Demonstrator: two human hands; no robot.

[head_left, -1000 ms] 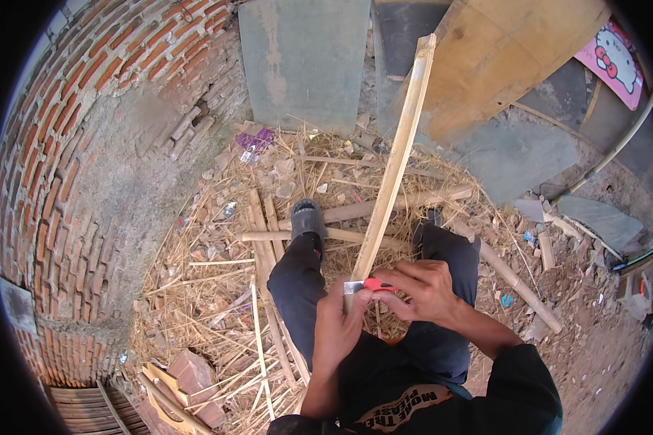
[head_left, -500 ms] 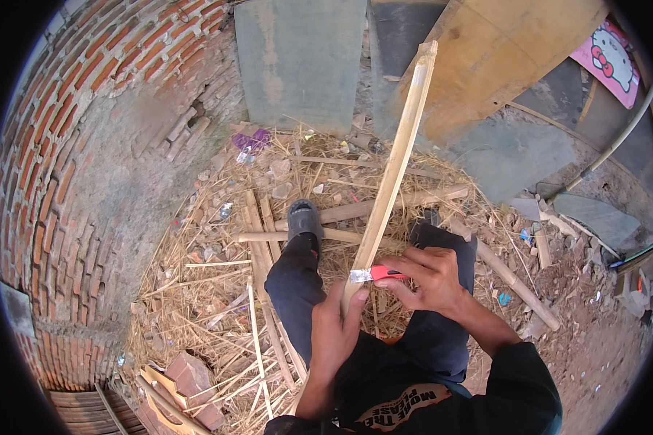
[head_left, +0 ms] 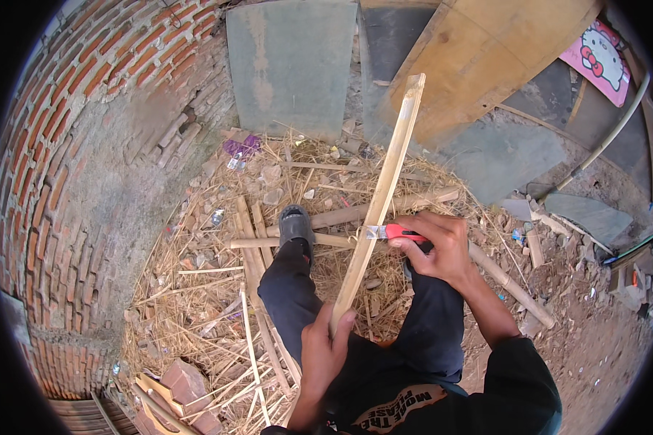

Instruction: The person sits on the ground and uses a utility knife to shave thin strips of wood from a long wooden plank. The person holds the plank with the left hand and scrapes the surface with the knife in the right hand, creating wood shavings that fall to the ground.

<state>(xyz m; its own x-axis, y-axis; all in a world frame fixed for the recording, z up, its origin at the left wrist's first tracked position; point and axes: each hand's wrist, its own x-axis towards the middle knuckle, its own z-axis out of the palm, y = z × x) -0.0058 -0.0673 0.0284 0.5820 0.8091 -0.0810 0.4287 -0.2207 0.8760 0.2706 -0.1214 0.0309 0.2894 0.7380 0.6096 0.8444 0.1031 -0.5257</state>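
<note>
A long, pale strip of split bamboo (head_left: 389, 174) slants up and away from me, over the space between my legs. Its near end is gripped by my left hand (head_left: 325, 344), thumb lying along the strip. My right hand (head_left: 439, 245) is closed round a red utility knife (head_left: 405, 232) with a black part on its handle. The knife's blade (head_left: 374, 232) crosses the strip's edge about midway along its length. A small thin curl of shaving (head_left: 355, 235) stands at the strip's left edge, beside the blade.
Straw, shavings and thin sticks (head_left: 252, 341) cover the ground, with bamboo poles (head_left: 511, 283) lying across it. A brick wall (head_left: 72, 188) rises at the left. Grey sheets (head_left: 294, 72) and a plywood board (head_left: 486, 61) lean at the back. Brick pieces (head_left: 189, 384) lie lower left.
My right hand and the knife have moved up and away along the strip. The strip and my left hand have come lower, nearer my body. A curl of shaving shows at the blade.
</note>
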